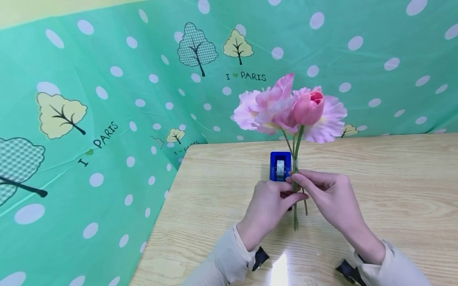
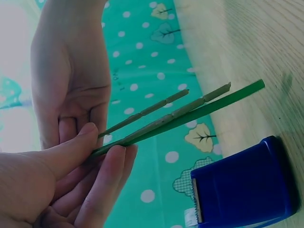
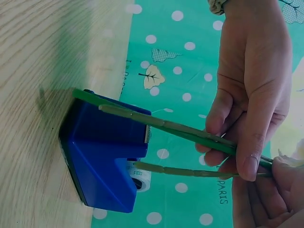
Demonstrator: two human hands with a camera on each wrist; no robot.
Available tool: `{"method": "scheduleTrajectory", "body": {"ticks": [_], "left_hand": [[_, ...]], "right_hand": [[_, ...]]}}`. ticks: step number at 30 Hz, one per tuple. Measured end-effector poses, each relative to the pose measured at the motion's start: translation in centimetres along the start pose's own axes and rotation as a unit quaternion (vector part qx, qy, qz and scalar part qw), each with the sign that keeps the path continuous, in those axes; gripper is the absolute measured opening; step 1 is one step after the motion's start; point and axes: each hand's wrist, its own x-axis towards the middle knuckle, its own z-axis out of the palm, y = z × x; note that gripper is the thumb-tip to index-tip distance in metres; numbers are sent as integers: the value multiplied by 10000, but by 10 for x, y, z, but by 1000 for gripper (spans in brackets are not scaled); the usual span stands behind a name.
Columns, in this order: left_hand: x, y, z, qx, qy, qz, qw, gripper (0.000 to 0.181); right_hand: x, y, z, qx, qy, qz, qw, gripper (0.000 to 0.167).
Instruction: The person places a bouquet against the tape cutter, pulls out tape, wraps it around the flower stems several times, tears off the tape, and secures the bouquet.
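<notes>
A small bunch of artificial flowers stands upright between my hands: a pink tulip (image 1: 308, 109) and ruffled pale-pink blooms (image 1: 262, 109). My left hand (image 1: 266, 202) pinches the green stems (image 2: 199, 113) between thumb and fingers. Just above it, my right hand (image 1: 334, 196) pinches the same stems with thumb and fingertips. A clear, shiny patch, perhaps tape, shows on the stems above the right fingers. In both wrist views the cut stem ends spread out past the left hand. Behind the hands stands a blue tape dispenser (image 1: 273, 159), partly covered by the left hand, with a tape roll (image 3: 142, 175) in it.
The light wood table (image 1: 404, 206) spreads to both sides of the hands. A green dotted cloth (image 1: 143, 75) with tree prints hangs behind and to the left of it. Black straps (image 1: 260, 258) sit at the sleeve cuffs.
</notes>
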Motion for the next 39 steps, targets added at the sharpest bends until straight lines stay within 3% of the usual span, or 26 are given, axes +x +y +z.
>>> {"method": "scheduleTrajectory", "body": {"ticks": [9,16,22,31,39], "left_hand": [[1,-1,-2,-207,-55,154,9997,31],[4,0,0,-9,-112,301,9995,20],[5,2,3,149,-230,437,9987,16],[2,9,10,197,-685,309,9970,16],[3,19,19,113,-772,187,9968,31]], "right_hand": [[1,2,-2,-108,-234,129,9996,25],[2,2,-5,-64,-292,3,9996,22],[4,3,-14,-364,-378,44,9986,21],[0,9,-24,-636,-507,121,9966,17],[2,17,-42,-943,-546,275,9937,18]]}}
